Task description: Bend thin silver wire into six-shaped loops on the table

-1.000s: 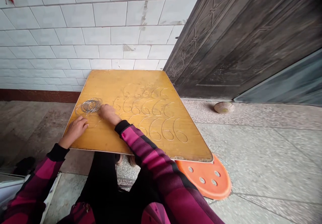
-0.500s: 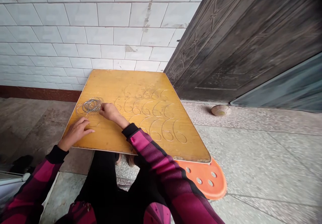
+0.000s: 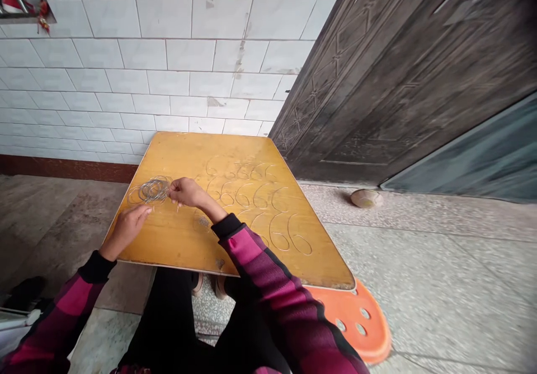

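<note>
A tangled coil of thin silvery wire (image 3: 153, 190) lies on the left side of the wooden tabletop (image 3: 180, 242). Right of the coil, my right hand (image 3: 187, 192) is closed in a pinch on a thin wire, a short end of which shows below the fingers. My left hand (image 3: 129, 225) is just in front of the coil, thumb and fingers pressed together at a fine wire end. Several wire pieces bent like a figure six (image 3: 279, 234) lie in rows on the right half of the top. My right forearm hides some of them.
A white tiled wall (image 3: 176, 55) stands behind the table, with a dark carved door (image 3: 356, 83) to the right. An orange stool (image 3: 356, 329) with holes is under the table's near right corner. A roundish stone-like object (image 3: 366, 198) lies on the floor by the door.
The view has tilted up slightly. My left hand's spread fingers have closed together and moved nearer the coil and my right hand. My right hand stays beside the coil.
</note>
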The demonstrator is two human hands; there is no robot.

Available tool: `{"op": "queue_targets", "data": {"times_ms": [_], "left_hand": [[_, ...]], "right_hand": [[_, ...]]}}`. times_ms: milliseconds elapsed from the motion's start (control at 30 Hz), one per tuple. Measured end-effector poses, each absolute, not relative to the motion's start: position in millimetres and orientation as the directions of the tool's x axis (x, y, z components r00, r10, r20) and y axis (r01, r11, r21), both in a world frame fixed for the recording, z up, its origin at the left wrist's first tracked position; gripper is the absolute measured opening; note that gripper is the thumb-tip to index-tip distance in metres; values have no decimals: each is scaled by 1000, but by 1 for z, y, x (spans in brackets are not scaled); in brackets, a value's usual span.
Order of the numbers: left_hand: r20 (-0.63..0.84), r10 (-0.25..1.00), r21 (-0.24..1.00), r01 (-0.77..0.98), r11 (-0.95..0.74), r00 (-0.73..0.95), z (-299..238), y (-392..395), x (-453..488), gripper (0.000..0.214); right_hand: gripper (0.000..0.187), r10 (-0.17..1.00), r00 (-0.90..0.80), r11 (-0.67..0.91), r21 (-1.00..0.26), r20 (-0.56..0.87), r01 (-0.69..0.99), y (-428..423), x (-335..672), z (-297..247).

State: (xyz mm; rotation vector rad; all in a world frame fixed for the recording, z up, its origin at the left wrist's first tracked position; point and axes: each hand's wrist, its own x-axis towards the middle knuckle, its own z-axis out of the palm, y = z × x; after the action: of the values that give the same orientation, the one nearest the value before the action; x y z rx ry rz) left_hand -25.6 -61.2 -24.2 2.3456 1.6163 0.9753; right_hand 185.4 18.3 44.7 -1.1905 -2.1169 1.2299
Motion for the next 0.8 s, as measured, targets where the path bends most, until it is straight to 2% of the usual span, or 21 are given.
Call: {"op": "queue_targets", "data": {"times_ms": [167, 300, 433, 567, 633, 700, 733, 800], "left_hand": [[360, 928, 476, 837, -270, 95, -10, -42, -37, 39], [301, 952, 391, 905, -168, 47, -11, -35, -56, 41], [220, 967, 238, 954, -184, 132, -24, -35, -72, 39], [185, 963, 232, 944, -236, 196, -33, -35, -74, 30], [252, 953, 267, 934, -237, 169, -30, -34, -68, 27], [339, 935, 361, 902, -235, 108, -22, -35, -53, 26], [363, 929, 442, 863, -244, 76, -16, -36, -41, 27], [284, 958, 686, 692, -226, 32, -4, -39, -10, 30]], "right_hand": [[11, 785, -592, 112, -897, -184, 427, 12, 189, 21], [11, 769, -592, -36, -941, -241, 336, -1, 207, 8], [3, 809, -558, -116, -980, -186, 159, -15, 233, 3], [19, 915, -397, -126, -984, -68, -123, -25, 253, -3], [27, 949, -314, -125, -959, -40, -256, -31, 260, -6], [34, 964, -264, -138, -923, -41, -360, -38, 265, -9], [36, 967, -252, -147, -905, -46, -399, -42, 267, -11], [36, 974, -223, -149, -874, -49, -462, -50, 268, -14]]}}
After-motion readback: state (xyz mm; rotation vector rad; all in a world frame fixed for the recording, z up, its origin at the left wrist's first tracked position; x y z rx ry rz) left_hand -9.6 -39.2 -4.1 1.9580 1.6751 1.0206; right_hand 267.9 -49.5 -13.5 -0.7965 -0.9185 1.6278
